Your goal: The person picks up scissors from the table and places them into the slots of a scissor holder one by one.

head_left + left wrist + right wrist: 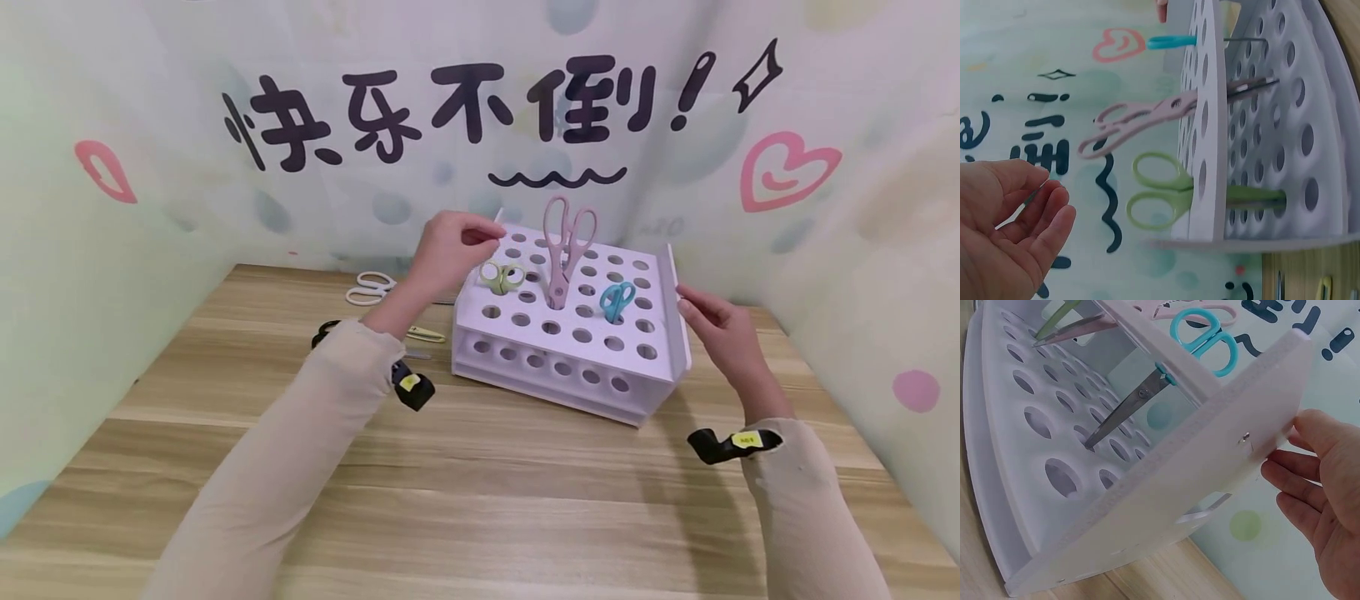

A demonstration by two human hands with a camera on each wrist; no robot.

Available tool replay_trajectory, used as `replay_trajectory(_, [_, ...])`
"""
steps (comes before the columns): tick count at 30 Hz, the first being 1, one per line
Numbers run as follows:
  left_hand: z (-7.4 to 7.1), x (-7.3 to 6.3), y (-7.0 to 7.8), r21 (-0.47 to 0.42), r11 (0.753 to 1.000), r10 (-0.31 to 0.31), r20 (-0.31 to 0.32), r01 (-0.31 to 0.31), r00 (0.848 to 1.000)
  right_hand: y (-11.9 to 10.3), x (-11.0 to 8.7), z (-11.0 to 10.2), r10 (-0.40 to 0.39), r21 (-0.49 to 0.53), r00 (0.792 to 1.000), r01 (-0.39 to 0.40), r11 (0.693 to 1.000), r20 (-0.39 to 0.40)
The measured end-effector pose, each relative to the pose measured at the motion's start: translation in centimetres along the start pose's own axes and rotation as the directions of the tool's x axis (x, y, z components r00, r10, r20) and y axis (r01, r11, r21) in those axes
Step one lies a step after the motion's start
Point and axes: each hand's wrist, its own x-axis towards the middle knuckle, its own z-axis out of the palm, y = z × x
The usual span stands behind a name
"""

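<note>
A white two-tier rack with rows of round holes stands on the wooden table. Three pairs of scissors are upright in its holes: green-handled scissors near the left side, larger pink scissors in the middle, and small teal scissors toward the right. My left hand is by the rack's back left corner, thumb and fingers loosely bent with nothing held. In the left wrist view it looks apart from the rack. My right hand has its fingertips at the edge and outer face of the right side panel.
Left of the rack lie white-handled scissors, a black-handled tool partly behind the left sleeve, and a slim yellow item. A patterned cloth with black lettering hangs behind the table.
</note>
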Motion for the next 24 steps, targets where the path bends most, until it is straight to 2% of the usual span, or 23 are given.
replay_trajectory(5, [-1.7, -0.4, -1.4, 0.003, 0.999, -0.051, -0.028, 0.051, 0.998, 0.0, -0.2, -0.1, -0.008, 0.009, 1.0, 0.008, 1.0, 0.001])
replay_trajectory(10, [-3.3, -1.1, -3.9, 0.032, 0.991, -0.125, -0.062, 0.127, 0.99, 0.0, -0.4, -0.2, -0.009, 0.007, 1.0, 0.009, 1.0, 0.001])
replay_trajectory(16, [-5.3, -2.4, -7.3, -0.035, 0.96, -0.28, -0.061, 0.278, 0.958, 0.0, -0.4, -0.1, -0.007, 0.006, 1.0, 0.007, 1.0, 0.002])
replay_trajectory(19, [-6.3, -3.1, -8.8, -0.044, 0.945, -0.324, -0.036, 0.323, 0.945, 0.0, -0.3, 0.0, -0.014, 0.006, 1.0, 0.014, 1.0, -0.005])
replay_trajectory(24, [-7.9, -4.1, -10.9, -0.003, 0.922, -0.388, -0.003, 0.388, 0.922, 0.0, -0.2, 0.1, -0.025, 0.012, 1.0, 0.025, 1.0, -0.006])
